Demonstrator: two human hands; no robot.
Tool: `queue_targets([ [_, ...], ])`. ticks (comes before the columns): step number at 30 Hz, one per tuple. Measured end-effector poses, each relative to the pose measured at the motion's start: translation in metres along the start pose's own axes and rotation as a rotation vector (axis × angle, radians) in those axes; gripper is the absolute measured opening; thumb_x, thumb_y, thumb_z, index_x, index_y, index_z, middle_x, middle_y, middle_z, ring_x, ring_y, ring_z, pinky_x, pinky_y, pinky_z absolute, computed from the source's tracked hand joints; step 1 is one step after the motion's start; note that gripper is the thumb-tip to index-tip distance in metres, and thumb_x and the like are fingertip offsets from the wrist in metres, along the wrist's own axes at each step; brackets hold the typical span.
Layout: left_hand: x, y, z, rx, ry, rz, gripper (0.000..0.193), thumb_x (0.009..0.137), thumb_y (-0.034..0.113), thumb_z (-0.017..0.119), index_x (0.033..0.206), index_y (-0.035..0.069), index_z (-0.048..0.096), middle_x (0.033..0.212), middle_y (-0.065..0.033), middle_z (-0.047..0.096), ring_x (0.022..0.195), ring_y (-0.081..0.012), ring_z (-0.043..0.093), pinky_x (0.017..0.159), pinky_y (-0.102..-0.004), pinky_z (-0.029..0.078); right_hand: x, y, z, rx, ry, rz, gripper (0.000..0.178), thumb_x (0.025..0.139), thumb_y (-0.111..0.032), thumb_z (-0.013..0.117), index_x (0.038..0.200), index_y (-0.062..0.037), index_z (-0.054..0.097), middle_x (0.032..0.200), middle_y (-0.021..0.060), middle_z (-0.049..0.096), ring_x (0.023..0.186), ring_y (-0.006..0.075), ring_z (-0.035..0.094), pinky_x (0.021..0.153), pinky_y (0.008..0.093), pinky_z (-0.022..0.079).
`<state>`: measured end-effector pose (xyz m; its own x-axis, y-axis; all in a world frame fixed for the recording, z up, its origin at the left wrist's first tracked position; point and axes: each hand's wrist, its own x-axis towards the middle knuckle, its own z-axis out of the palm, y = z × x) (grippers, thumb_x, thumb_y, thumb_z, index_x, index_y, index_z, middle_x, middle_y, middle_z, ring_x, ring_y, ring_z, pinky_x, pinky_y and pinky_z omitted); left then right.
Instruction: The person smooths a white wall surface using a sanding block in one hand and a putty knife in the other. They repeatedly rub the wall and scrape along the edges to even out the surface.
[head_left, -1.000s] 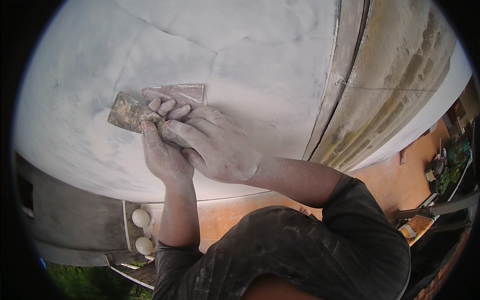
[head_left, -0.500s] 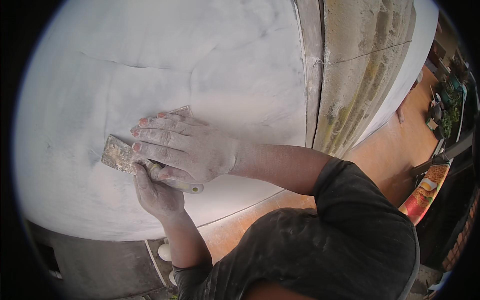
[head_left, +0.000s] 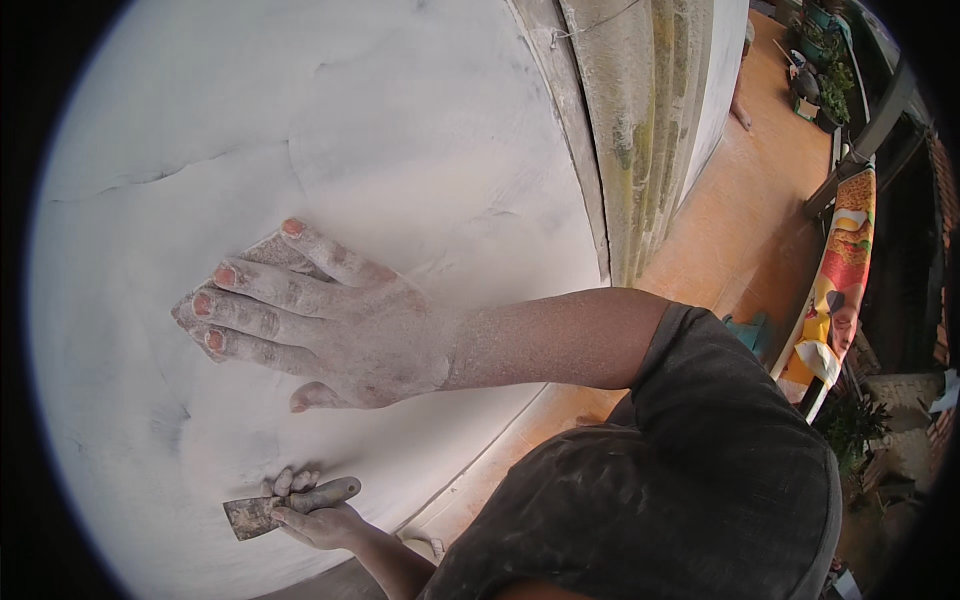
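Observation:
My right hand (head_left: 330,320) lies spread over a dusty grey piece of sandpaper (head_left: 285,255), pressing it flat against the white wall (head_left: 430,180). Edges of the sandpaper stick out past the fingertips; the palm hides the rest. Lower on the left, my left hand (head_left: 325,525) is closed round the handle of a putty knife (head_left: 250,517). Its broad blade, stained brown and grey, points left, and the handle end points right. White dust coats both hands. Dark cracks and grey smudges mark the wall around them.
A weathered fluted column (head_left: 630,130) runs up the wall's right side. Below lies an orange floor (head_left: 740,200). A colourful printed banner (head_left: 845,270) hangs by a metal rail at right, with potted plants (head_left: 830,85) beyond. Another person's foot (head_left: 740,113) shows past the column.
My left hand has drawn down and away with the putty knife, apart from the right hand. My right hand has shifted left with the sandpaper and spread its fingers. The view has shifted too.

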<state>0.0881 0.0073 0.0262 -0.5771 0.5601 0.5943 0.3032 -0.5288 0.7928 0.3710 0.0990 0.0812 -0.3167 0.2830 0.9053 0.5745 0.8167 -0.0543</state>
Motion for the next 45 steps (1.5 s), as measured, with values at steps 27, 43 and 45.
queue_targets([
  [27, 0.015, -0.022, -0.006, 0.003, 0.056, 0.135, 0.052, 0.107, 0.041, 0.041, 0.133, -0.005, 0.043, 0.087, -0.0083, 0.058, 0.064, -0.0164, 0.057, 0.057, -0.0292, 0.05, -0.121, 0.037, 0.008, -0.23, 0.091, 0.333, 0.101, 0.082, -0.07, 0.061, 0.156, -0.0088, 0.031, 0.164, 0.0157, 0.024, 0.152, 0.035, 0.019, 0.118, 0.0664, 0.015],
  [43, 0.025, -0.03, -0.029, -0.244, -0.01, -0.21, 0.046, 0.109, 0.041, 0.026, 0.117, 0.002, 0.05, 0.084, -0.0158, 0.064, 0.06, -0.0273, 0.064, 0.059, -0.0403, 0.06, -0.029, 0.058, -0.056, -0.442, -0.002, 0.255, 0.112, 0.085, -0.083, 0.041, 0.16, -0.0039, 0.017, 0.165, 0.0269, 0.009, 0.154, 0.0455, 0.003, 0.12, 0.0658, 0.008],
  [45, 0.026, -0.029, -0.029, -0.201, -0.001, -0.202, 0.046, 0.108, 0.042, 0.026, 0.115, 0.003, 0.051, 0.083, -0.0165, 0.065, 0.059, -0.0279, 0.064, 0.058, -0.0411, 0.06, -0.079, 0.059, -0.022, -0.312, 0.094, 0.3, 0.112, 0.08, -0.077, 0.055, 0.16, -0.0084, 0.017, 0.166, 0.0206, 0.012, 0.154, 0.0422, 0.005, 0.117, 0.0701, 0.011],
])
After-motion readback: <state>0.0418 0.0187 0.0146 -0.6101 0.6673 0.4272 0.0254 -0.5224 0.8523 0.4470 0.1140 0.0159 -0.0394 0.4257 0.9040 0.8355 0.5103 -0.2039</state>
